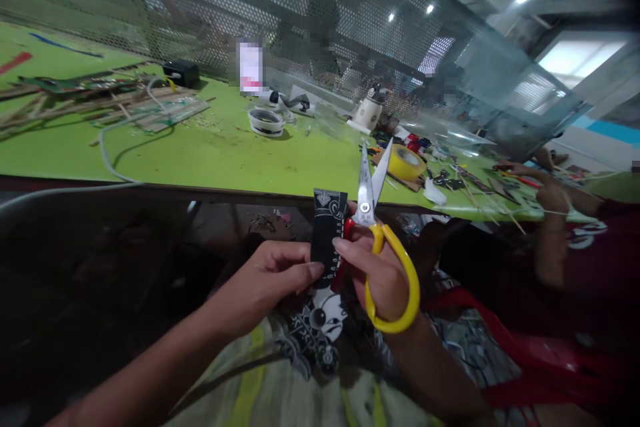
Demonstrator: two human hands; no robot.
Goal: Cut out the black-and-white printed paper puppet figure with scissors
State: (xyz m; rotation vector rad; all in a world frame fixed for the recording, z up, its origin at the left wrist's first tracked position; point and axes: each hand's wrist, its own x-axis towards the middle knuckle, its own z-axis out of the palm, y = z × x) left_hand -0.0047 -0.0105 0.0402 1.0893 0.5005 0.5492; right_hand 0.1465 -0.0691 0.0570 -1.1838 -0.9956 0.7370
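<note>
The left forearm slants up from the lower left of the frame, and the left hand (285, 270) pinches the lower left edge of a black strip (325, 233) between thumb and fingers. The right forearm rises from the lower right; the right hand (383, 277) has its thumb against the strip's right edge, its fingers partly hidden behind. The strip is at the centre of the frame, long axis nearly vertical, patterned end uppermost. Scissors (366, 207) hang on the right hand, a yellow loop around the thumb's base, blades parted and pointing upward, overlapping the green desk (215, 153) in view.
</note>
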